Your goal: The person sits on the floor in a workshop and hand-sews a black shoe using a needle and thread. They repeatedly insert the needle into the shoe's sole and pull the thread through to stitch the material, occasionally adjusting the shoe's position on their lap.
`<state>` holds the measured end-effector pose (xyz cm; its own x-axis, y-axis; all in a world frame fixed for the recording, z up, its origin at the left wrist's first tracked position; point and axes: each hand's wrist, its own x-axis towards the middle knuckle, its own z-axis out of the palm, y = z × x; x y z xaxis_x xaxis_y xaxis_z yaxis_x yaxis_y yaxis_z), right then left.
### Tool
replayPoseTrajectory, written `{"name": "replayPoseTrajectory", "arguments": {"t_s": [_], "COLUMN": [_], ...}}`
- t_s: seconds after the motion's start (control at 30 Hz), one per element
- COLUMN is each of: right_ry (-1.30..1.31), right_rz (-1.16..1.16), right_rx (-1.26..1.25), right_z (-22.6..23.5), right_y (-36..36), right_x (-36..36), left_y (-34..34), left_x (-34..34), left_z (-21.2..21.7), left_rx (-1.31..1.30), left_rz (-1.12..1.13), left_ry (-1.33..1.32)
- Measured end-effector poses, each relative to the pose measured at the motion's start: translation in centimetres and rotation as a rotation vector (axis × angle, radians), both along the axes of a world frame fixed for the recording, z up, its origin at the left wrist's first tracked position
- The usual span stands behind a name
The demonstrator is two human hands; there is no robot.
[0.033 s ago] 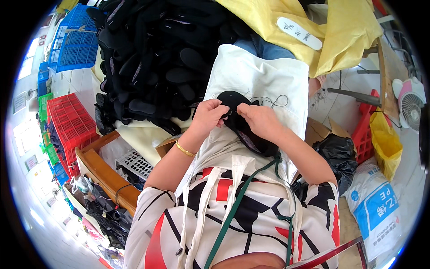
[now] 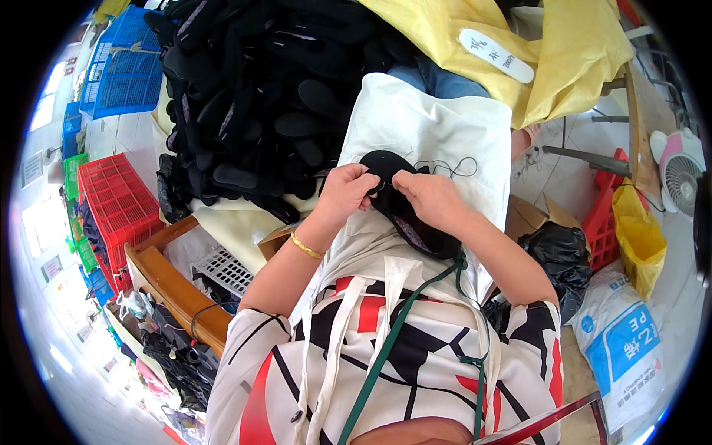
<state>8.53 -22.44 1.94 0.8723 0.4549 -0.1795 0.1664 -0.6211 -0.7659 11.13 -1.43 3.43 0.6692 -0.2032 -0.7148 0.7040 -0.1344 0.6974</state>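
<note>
Nothing much has shifted since the earlier frame: both hands stay pinched together over the same spot on the lap, so the fine work on the piece goes on without a new step showing. The left hand (image 2: 343, 191) and the right hand (image 2: 429, 196) each close their fingers narrowly on the flat black fabric shoe piece (image 2: 404, 200), which lies on the white cloth apron (image 2: 430, 126) spread over the knees, fingertips almost touching. A thin dark thread (image 2: 452, 167) loops loose on the apron just beyond the right hand. Whether a needle sits between the fingertips is too small to tell. A gold bangle (image 2: 305, 247) circles the left wrist. Behind the apron rises the heap of black insoles (image 2: 259, 96); a red plastic crate (image 2: 119, 208) stands to the left.
</note>
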Motion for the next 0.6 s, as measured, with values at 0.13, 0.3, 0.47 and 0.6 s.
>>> {"name": "replayPoseTrajectory", "arguments": {"t_s": [0.13,0.3,0.47,0.6], "right_ry": [-0.015,-0.04,-0.023,-0.03], "right_rz": [-0.018,-0.065,-0.009,0.042], "right_rx": [0.06,0.104,0.081,0.057], "right_z": [-0.5,-1.2,-0.8,-0.3], "right_y": [0.1,0.5,0.0,-0.4], "right_x": [0.1,-0.2,0.4,0.8], "left_y": [0.2,0.3,0.5,0.6], "left_x": [0.4,0.7,0.4,0.3], "left_z": [-0.3,-0.3,-0.8,-0.7], "left_rx": [-0.002,-0.017,-0.045,-0.046], "left_rz": [-0.044,-0.061,-0.049,-0.042], "left_ry": [0.029,0.076,0.061,0.055]}}
